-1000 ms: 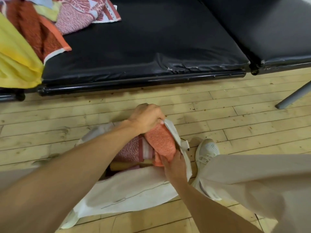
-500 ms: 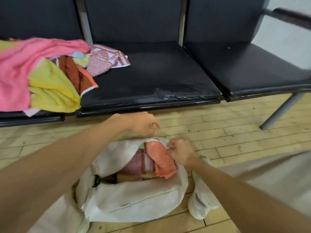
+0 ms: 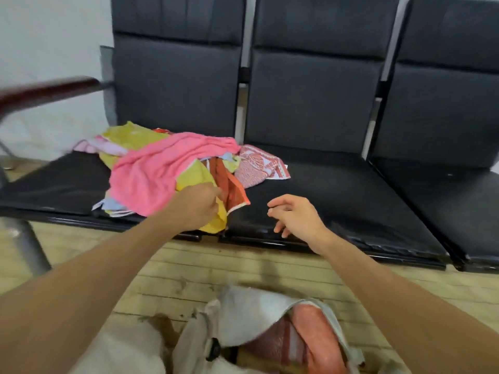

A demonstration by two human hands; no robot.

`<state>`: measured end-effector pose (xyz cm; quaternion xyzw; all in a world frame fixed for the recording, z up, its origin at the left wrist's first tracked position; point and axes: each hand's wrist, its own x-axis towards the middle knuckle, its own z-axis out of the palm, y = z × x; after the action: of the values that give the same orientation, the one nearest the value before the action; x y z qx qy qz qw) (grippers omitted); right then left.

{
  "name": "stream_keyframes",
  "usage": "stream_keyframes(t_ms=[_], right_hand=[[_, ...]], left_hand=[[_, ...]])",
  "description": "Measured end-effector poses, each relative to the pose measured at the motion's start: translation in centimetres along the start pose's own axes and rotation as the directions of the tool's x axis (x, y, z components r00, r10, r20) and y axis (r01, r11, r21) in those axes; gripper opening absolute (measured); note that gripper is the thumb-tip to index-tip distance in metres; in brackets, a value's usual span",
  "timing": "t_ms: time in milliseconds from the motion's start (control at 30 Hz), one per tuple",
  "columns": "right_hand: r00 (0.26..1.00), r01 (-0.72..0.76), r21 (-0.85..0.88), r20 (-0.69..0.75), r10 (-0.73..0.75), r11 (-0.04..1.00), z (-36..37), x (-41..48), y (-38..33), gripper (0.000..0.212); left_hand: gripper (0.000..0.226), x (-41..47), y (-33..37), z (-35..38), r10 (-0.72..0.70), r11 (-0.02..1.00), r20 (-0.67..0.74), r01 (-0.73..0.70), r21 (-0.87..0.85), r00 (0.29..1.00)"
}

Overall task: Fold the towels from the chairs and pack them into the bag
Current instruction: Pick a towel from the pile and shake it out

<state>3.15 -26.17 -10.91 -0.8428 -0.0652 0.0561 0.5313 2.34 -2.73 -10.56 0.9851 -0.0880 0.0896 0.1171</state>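
- Left hand [image 3: 198, 205] curled at the towels [image 3: 151, 168] on a chair [image 3: 324, 190]; grip unclear.
- Right hand [image 3: 294, 215] hovers, fingers loosely spread, empty.
- Bag [image 3: 251, 300] below, partly packed.

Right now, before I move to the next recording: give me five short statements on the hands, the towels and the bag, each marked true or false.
1. The left hand is at the towel pile. True.
2. The right hand holds a towel. False: it holds nothing and hangs with loose fingers above the middle seat.
3. The bag lies on the floor with packed towels inside. True.
4. The towel pile lies on the floor. False: it is on the chairs.
5. A pink towel lies on top of the pile. True.
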Motion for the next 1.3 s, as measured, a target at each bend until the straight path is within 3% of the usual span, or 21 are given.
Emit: stream_keyframes(t_ms=[33,100,167,200,267,333,433,533,667,733,833,933,1000,1067,1200,1300], right_hand=[[1.0,0.0,0.021,0.022,-0.001,1.0,1.2,0.8,-0.3,0.013],[0.998,-0.006,0.055,0.065,0.002,0.998,3.7,2.1,-0.8,0.013],[0.996,-0.01,0.103,0.094,0.0,0.995,6.1,3.0,-1.2,0.013],[0.994,-0.01,0.127,0.108,-0.003,0.992,7.3,3.2,-1.3,0.012],[0.991,-0.005,0.157,0.131,-0.016,0.988,9.1,3.4,-1.7,0.012],[0.987,0.015,0.164,0.156,-0.041,0.986,10.3,3.3,-2.0,0.011],[0.983,0.023,0.172,0.177,-0.054,0.985,10.7,2.9,-2.8,0.011],[0.977,-0.004,0.181,0.211,-0.035,0.983,10.0,2.6,-4.1,0.012],[0.961,-0.116,0.299,0.276,0.03,0.947,9.5,3.3,-7.0,0.028],[0.951,-0.218,0.46,0.3,0.08,0.86,9.5,3.8,-8.6,0.044],[0.947,-0.297,0.701,0.301,0.107,0.648,9.2,4.9,-9.6,0.054],[0.951,-0.308,0.757,0.251,0.179,0.576,7.3,5.1,-9.6,0.044],[0.954,-0.294,0.739,0.187,0.234,0.606,5.1,4.6,-9.3,0.034],[0.977,-0.198,0.69,0.082,0.196,0.696,2.3,3.9,-8.8,0.016],[0.997,-0.082,0.536,0.058,0.06,0.84,-3.6,2.1,-7.2,0.034],[0.997,-0.08,0.448,0.05,0.065,0.891,-8.3,0.6,-5.3,0.039]], left_hand=[[0.033,-0.3,-1.7,-0.1,-0.061,0.997,-0.069,0.064,0.035,0.996],[0.039,-0.9,-4.9,-0.4,-0.273,0.962,-0.168,0.268,-0.051,0.947],[0.049,-1.8,-8.1,-0.1,-0.464,0.885,-0.123,0.453,-0.106,0.877],[0.052,-2.4,-9.2,0.3,-0.488,0.871,-0.053,0.484,-0.081,0.871],[0.042,-3.4,-10.6,1.2,-0.449,0.894,-0.014,0.448,-0.012,0.894],[0.022,-3.5,-10.8,1.0,-0.439,0.898,-0.089,0.44,-0.013,0.894],[0.018,-3.0,-10.1,-0.1,-0.434,0.897,-0.197,0.441,-0.011,0.879],[0.015,-2.7,-8.5,-2.0,-0.449,0.884,-0.328,0.361,-0.296,0.831],[0.014,-2.0,-4.2,-5.5,-0.413,0.752,-0.411,0.05,-0.657,0.812],[0.014,-2.1,-1.5,-6.6,-0.387,0.621,-0.365,-0.054,-0.782,0.847],[0.021,-2.1,1.9,-7.1,-0.307,0.43,-0.262,-0.112,-0.896,0.915],[0.021,-1.5,4.3,-6.6,-0.207,0.442,-0.198,-0.089,-0.893,0.958],[0.016,-1.1,5.5,-6.1,-0.116,0.436,-0.132,-0.069,-0.897,0.984],[0.016,-0.7,6.6,-5.6,-0.026,0.409,-0.061,-0.045,-0.911,0.998],[0.026,0.2,8.9,-4.3,0.069,0.421,0.041,0.009,-0.907,0.997],[0.028,1.3,10.2,-3.0,0.073,0.485,0.15,0.097,-0.869,0.986]])
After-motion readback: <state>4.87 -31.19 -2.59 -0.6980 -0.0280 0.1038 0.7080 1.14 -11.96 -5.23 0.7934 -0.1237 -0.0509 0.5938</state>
